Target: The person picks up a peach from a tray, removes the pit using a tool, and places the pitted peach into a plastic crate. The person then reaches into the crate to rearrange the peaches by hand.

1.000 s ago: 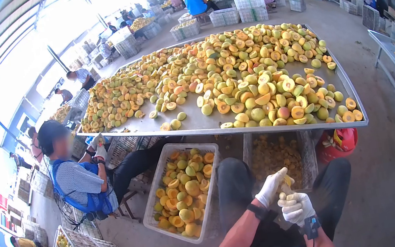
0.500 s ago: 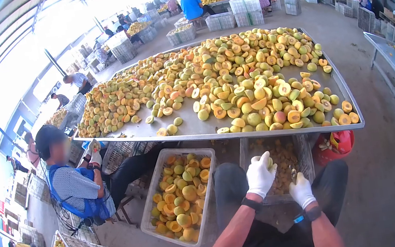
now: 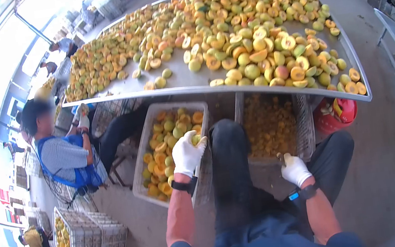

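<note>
My left hand (image 3: 189,154), in a white glove, is over the right edge of a white plastic crate (image 3: 142,189) filled with halved yellow peaches (image 3: 160,152). Its fingers are closed around a yellow-green peach piece (image 3: 197,139), partly hidden by the glove. My right hand (image 3: 295,170), also gloved, is above my right thigh, near the front of a crate of brown peach pits (image 3: 270,125). It grips a small tool (image 3: 280,156) whose tip sticks out past the fingers; its exact kind is too small to make out.
A metal-topped table (image 3: 180,79) heaped with peach halves spans the front. Under its right end is a red bucket (image 3: 332,118). A co-worker (image 3: 66,153) in a blue vest sits at left, with stacked crates (image 3: 92,241) behind. Another metal table (image 3: 392,43) stands at far right.
My left hand has swung left from the pit crate to over the peach crate, with the peach piece in it. My right hand stays low with its tool. The view has tilted down.
</note>
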{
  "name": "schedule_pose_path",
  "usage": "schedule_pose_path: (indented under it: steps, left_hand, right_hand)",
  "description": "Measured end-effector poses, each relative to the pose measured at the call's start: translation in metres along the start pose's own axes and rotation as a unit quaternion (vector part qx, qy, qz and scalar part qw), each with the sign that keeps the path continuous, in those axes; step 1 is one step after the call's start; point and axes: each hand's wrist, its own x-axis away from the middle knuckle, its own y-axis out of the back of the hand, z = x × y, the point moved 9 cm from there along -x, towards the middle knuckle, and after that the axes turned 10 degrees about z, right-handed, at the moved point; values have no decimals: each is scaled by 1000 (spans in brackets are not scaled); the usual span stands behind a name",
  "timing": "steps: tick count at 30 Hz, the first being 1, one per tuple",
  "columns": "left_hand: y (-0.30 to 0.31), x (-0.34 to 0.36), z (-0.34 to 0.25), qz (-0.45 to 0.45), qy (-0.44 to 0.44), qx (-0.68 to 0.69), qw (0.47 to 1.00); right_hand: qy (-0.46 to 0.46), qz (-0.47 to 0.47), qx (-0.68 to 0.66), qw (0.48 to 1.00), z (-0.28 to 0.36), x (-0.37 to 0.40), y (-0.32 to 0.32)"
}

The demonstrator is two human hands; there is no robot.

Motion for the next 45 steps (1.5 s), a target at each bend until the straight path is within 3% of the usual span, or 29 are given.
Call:
schedule_pose_path:
  steps: [2,5,9,11,13,15,18,21,22,23,24,25,26,30,36,39,42,45]
  left_hand:
    - [-28,10,61,97,107,-78,986]
    - [-42,18,113,113,143,-108,977]
    - [-10,-21,124,18,154,-72,985]
    - [6,-55,131,14,178,-85,980]
    - [24,-85,116,25,218,-190,957]
    - [28,-113,86,30,170,-215,961]
    - [21,-149,15,-19,9,-158,987]
    - [0,-190,-41,-5,-59,-85,995]
    - [-12,-206,-46,17,-46,-71,996]
    - [-22,-224,-53,34,-35,-59,997]
    - [-32,-241,-58,23,-37,-70,997]
    - [-42,-258,-60,8,-41,-81,996]
    - [-52,-274,-61,38,-36,-101,993]
    - [-81,-315,-68,64,-50,-148,986]
    - [-80,-311,-88,162,-61,-201,964]
    - [-93,-297,-81,249,-15,-191,949]
    - [-100,-276,-81,249,12,-166,954]
    - [-98,-266,-85,207,-19,-157,966]
  right_hand:
    - [5,27,3,1000,3,5,-9]
    - [15,41,13,999,3,3,-13]
    - [27,37,27,999,3,0,-14]
    - [20,39,31,999,1,-1,-17]
    - [3,49,43,998,1,-2,-18]
    - [-17,50,26,998,-1,-2,-15]
    - [-44,91,35,994,-10,-8,-35]
    - [-29,95,61,993,-18,-15,-54]
    - [-45,117,62,990,-11,-11,-48]
    - [26,86,93,992,-34,-20,-80]
    - [33,59,83,994,-39,-20,-82]
    - [56,49,-2,997,-22,-16,-63]
    - [-10,109,22,994,-31,-18,-71]
    - [-72,146,-7,987,-36,-24,-75]
    - [-49,148,-27,987,-20,-23,-69]
    - [-32,142,-21,989,-11,-26,-65]
    - [-44,156,-21,987,-8,-22,-65]
    - [-48,155,-30,986,-6,-15,-55]
